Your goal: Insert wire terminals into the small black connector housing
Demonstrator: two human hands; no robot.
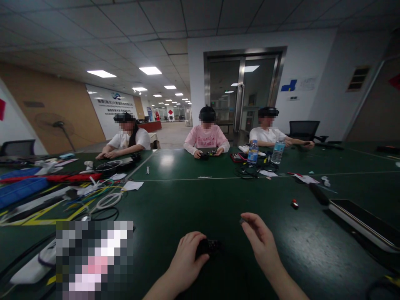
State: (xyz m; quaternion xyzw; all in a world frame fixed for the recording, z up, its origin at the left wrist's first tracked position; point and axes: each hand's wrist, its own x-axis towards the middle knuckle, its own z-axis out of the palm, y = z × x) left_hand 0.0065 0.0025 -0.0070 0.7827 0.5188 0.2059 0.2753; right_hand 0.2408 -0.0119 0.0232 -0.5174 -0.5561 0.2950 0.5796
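My left hand [189, 256] is closed around a small black device [213, 246] on the dark green table. Its fingers lie over the top and the thumb presses the near side, so part of the device is covered. To the right, my right hand [261, 239] is raised a little off the tabletop. Thumb and forefinger pinch a tiny greyish piece [242, 221], too small to name. The two hands are apart, and the piece does not touch the device.
Cables [108, 201], a blue tray [23, 191] and a white power strip [34, 264] crowd the left. Right lie a flat screen-like device [365, 221] and a small red object [294, 203]. Bottles [277, 152] stand farther back. Three people sit across the table [175, 200].
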